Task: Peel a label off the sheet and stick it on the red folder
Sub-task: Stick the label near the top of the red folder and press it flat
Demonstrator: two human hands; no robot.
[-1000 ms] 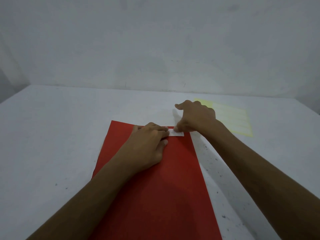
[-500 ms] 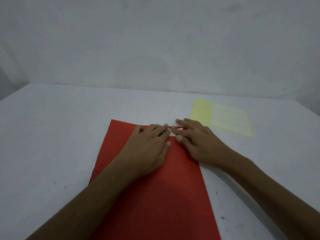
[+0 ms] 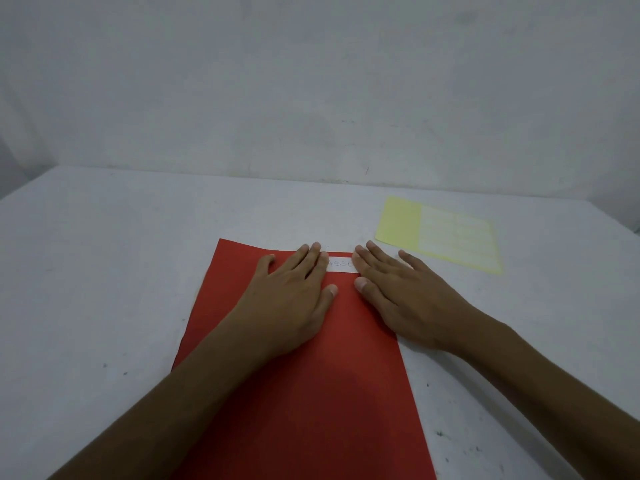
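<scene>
Item 1: folder (image 3: 304, 393). Red, flat on table (image 3: 104, 271), long axis running from viewer toward the wall (image 3: 311, 81). Near end runs out of frame at the bottom. All places below given rel. to folder.

Item 2: label (image 3: 340, 265). White strip, lying flat at folder's far edge, right of centre. Faint handwritten letters on it (approx. "ASSE", rest not legible). Both ends covered by fingers; only the mid part shows.

Item 3: left hand (image 3: 291, 306). Palm down on folder's far half, fingers straight and held close together, thumb out to the side. Fingertips on label's left end. Flat press, nothing pinched.

Item 4: right hand (image 3: 398, 303). Palm down across folder's right edge, part on folder, part on table. Fingers a bit spread, straight; index and thumb tips on folder, index at label's right end. Flat press also, nothing held.

Item 5: sheet (image 3: 440, 233). Pale yellow backing w/ rows of whitish labels, on table beyond folder's far right corner, apart from it. Left strip of sheet is bare yellow. Not touched by either hand.

Item 6: forearms. Bare, entering from bottom left and bottom right; left one crosses over folder.
</scene>
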